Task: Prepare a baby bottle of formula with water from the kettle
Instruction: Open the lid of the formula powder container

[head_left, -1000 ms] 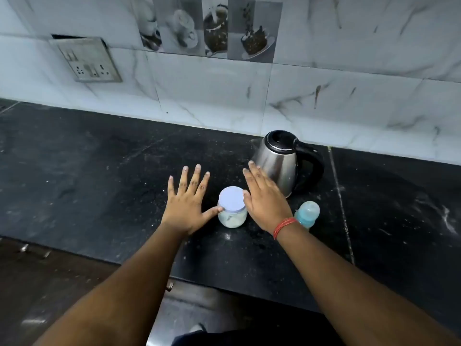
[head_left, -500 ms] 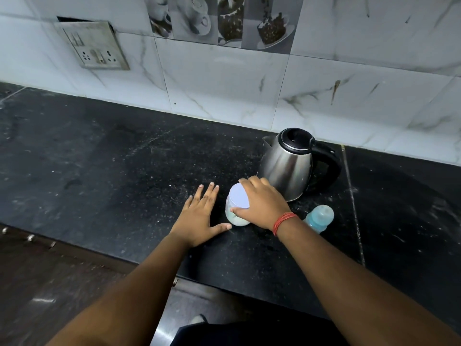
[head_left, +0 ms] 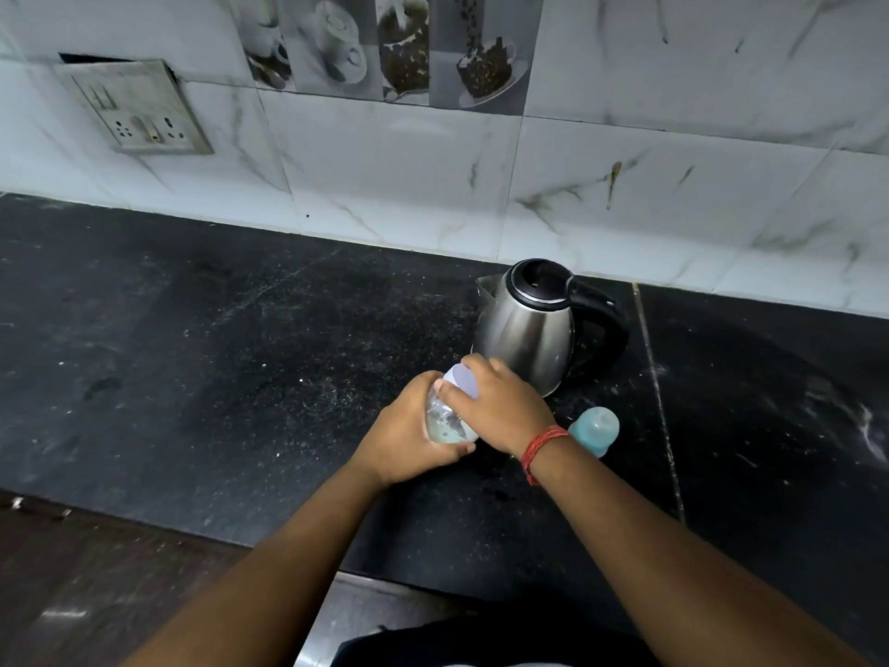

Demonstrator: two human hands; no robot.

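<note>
A small clear jar [head_left: 445,423] holding white powder sits tilted on the black counter [head_left: 240,368]. My left hand [head_left: 409,435] grips the jar's body from the left. My right hand [head_left: 500,406] grips its pale lavender lid [head_left: 461,377] from above. Just behind my right hand stands a steel kettle [head_left: 529,329] with a black lid and a black handle that points right. A blue baby bottle [head_left: 596,428] stands right of my right wrist, partly hidden by it.
A marble-tiled wall [head_left: 433,175] backs the counter, with a switch and socket plate [head_left: 134,113] at upper left. The counter's front edge runs along the bottom left, with dark floor below. A seam in the counter [head_left: 656,392] runs right of the kettle.
My left hand left the counter and closed round the jar's body. My right hand stays over the lid, and the jar now tilts to the left.
</note>
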